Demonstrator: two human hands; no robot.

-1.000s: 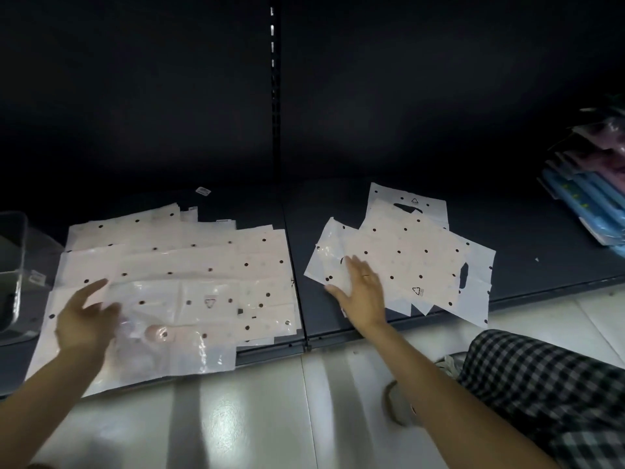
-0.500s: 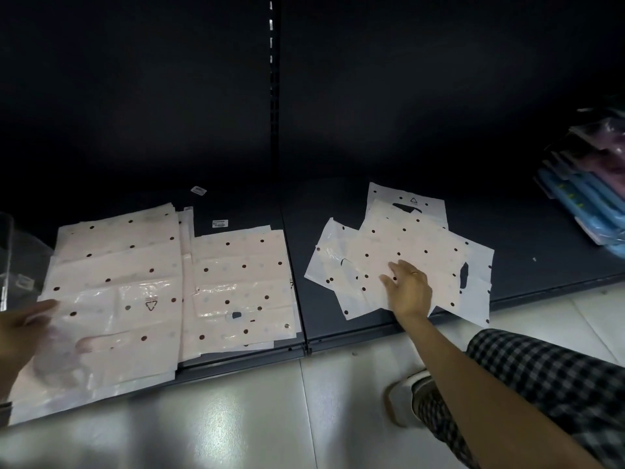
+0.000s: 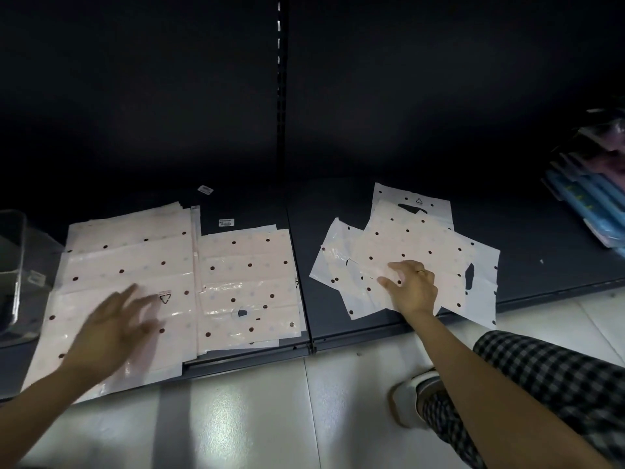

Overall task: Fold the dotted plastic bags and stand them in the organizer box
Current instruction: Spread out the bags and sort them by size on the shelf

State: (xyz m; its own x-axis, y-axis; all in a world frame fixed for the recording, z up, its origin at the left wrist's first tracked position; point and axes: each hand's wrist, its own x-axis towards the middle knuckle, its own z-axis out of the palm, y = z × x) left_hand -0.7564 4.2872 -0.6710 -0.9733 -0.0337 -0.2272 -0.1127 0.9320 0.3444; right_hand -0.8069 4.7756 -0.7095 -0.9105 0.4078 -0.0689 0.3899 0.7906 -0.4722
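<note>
Pale pink dotted plastic bags lie flat on a dark low shelf [image 3: 541,231]. A large spread bag [image 3: 135,262] sits at the left, with a second stack of flattened bags [image 3: 250,275] beside it. A loose pile of overlapping bags [image 3: 416,245] lies right of the shelf's seam. My left hand [image 3: 115,330], blurred and with fingers apart, hovers over the left bag's near part. My right hand [image 3: 412,286] rests palm down on the loose pile, fingers spread. A clear organizer box [image 3: 13,265] stands at the far left edge, partly cut off.
Blue and pink packaged goods [image 3: 595,198] lean at the far right of the shelf. Two small labels [image 3: 226,222] lie behind the stacks. White floor tiles [image 3: 270,418] run below the shelf edge. My checked trouser leg [image 3: 541,384] and shoe [image 3: 409,397] are at lower right.
My left hand went out to the left edge, dragging the top bag leftward, and has now come back over that bag. My right hand shifted rightward on the loose pile.
</note>
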